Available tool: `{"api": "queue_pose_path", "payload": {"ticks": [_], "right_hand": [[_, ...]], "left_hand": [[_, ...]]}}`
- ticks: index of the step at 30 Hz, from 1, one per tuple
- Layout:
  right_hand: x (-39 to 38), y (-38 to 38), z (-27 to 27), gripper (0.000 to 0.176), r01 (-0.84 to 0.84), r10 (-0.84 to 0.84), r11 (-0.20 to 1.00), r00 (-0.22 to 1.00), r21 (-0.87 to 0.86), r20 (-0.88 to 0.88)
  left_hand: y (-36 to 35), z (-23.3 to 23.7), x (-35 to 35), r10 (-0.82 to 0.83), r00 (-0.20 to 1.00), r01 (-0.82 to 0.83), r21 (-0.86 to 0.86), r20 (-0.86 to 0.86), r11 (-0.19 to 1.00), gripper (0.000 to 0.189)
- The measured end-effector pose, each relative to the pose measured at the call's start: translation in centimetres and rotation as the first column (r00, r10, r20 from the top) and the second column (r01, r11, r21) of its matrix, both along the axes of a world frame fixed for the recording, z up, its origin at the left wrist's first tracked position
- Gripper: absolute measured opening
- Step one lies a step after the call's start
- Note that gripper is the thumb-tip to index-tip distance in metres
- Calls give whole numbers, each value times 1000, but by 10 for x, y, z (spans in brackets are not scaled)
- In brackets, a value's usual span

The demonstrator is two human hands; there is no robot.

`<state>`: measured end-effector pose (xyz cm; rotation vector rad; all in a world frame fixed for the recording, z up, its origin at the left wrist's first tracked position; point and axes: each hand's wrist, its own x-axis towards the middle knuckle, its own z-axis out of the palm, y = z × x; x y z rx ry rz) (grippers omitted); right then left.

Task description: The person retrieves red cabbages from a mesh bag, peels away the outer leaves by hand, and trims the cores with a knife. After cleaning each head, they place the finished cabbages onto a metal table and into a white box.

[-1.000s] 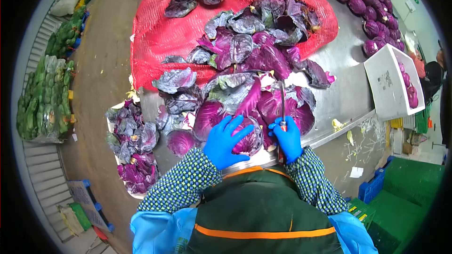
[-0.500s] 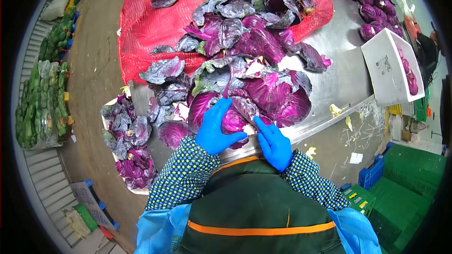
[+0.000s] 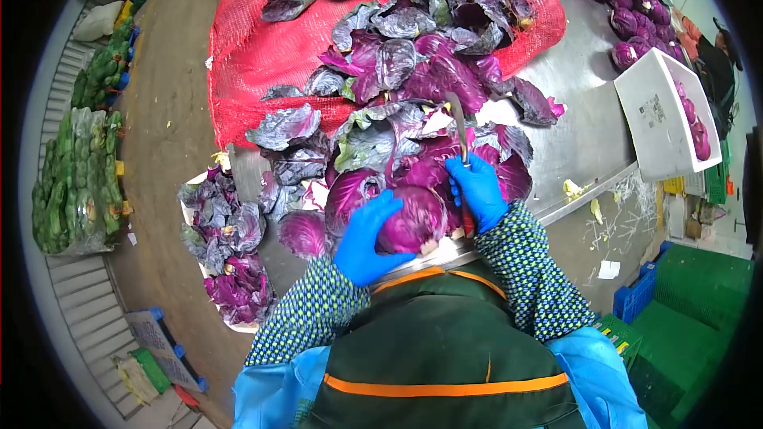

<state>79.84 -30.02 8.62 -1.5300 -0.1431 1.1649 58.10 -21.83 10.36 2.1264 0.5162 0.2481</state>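
Observation:
My left hand [image 3: 366, 240], in a blue glove, is curled round the left side of a round red cabbage [image 3: 415, 218] near the front edge of the metal table. A cut stem end shows pale at the cabbage's lower right. In my right hand [image 3: 480, 192], also blue-gloved, is a knife [image 3: 458, 123] with a curved blade pointing away from me; a bit of red handle shows below the fist. The blade stands apart from the cabbage, to its right. Loose purple outer leaves [image 3: 373, 147] lie heaped just beyond both hands.
A red mesh sack [image 3: 262, 59] lies under more leaves. At left stands a box [image 3: 240, 326] full of leaves. Whole cabbages [image 3: 636, 0] are piled far right, near a tilted white foam box [image 3: 656, 119]. Green crates [image 3: 683, 334] stand on the floor at right.
My right hand has come away from the leaves and now grips the knife. The cabbage under my left hand shows more fully, its stem end turned toward me.

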Motion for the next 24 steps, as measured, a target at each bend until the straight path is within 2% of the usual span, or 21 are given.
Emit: {"api": "queue_pose_path", "payload": {"ticks": [1, 2, 3, 4, 5, 6, 7, 8, 9, 10, 11, 12, 13, 14, 15, 16, 17, 19, 21, 22, 24], "right_hand": [[1, 0, 6, 15, 3, -3, 1000, 1000, 0, -3], [-2, 3, 25, 15, -108, 108, 994, 994, 5, 19], [-5, 6, 34, 16, -221, 221, 975, 974, 5, 41], [-9, 13, 33, 18, -299, 293, 949, 953, 103, 77], [-8, 22, 37, 18, -309, 302, 946, 950, 98, 77], [-6, 35, 45, 22, -175, 161, 972, 982, 158, 97], [-4, 46, 52, 28, -44, 19, 972, 994, 229, 110], [4, 49, 54, 37, -14, -35, 982, 966, 188, 257], [10, 41, 70, 42, -24, -7, 990, 975, 138, 223], [13, 27, 80, 42, -49, 7, 991, 950, 126, 312], [11, 7, 83, 42, -65, 20, 993, 919, 102, 393], [14, -15, 66, 42, -187, 46, 970, 761, 152, 647], [9, -36, 49, 42, -324, 53, 935, 530, 145, 846], [-9, -55, 52, 41, -305, 149, 949, 648, 75, 747], [-28, -72, 56, 41, -298, 236, 955, 749, -3, 620], [-41, -85, 45, 42, -325, 274, 944, 700, -48, 660], [-51, -89, 38, 43, -351, 314, 932, 648, -93, 694], [-59, -97, 31, 44, -345, 358, 925, 650, -159, 671], [-59, -93, 29, 43, -362, 356, 918, 574, -162, 737], [-56, -89, 26, 43, -357, 348, 921, 575, -156, 740], [-53, -80, 21, 42, -405, 404, 891, 501, -205, 766]], "left_hand": [[-3, 4, -7, -60, 998, 61, 50, -35, 997, 84], [-11, 13, -10, -74, 993, 98, 286, -93, 953, 84], [-20, 19, -9, -73, 986, 140, 501, -151, 854, 84], [-23, 19, 0, -68, 986, 134, 493, -151, 860, 84], [-21, 20, 14, -265, 956, 279, 653, -123, 704, 85], [-18, 21, 22, -451, 882, 373, 789, -138, 489, 86], [-15, 23, 22, -436, 889, 363, 795, -139, 486, 86], [-8, 27, 24, -423, 889, 435, 616, -177, 657, 87], [1, 30, 28, -430, 877, 481, 401, -215, 780, 88], [6, 21, 27, -318, 944, 329, 170, -90, 929, 90], [4, 19, 18, -103, 991, 115, 147, -88, 982, 92], [-3, 13, 11, 44, 996, -38, 79, -74, 996, 95], [-9, 7, 9, 199, 977, -200, 0, -71, 980, 97], [-14, 7, 12, 195, 978, -196, -14, -77, 980, 97], [-20, 12, 16, 253, 951, -243, 76, -176, 967, 99], [-26, 14, 20, 313, 912, -276, 167, -265, 947, 102], [-28, 13, 23, 301, 933, -245, 266, -195, 932, 105], [-27, 4, 23, 301, 939, -273, 172, -165, 946, 105], [-26, 5, 24, 306, 937, -279, 164, -169, 946, 104], [-25, 5, 24, 292, 941, -265, 163, -173, 950, 104], [-24, 4, 23, 277, 949, -253, 160, -148, 954, 104]]}}
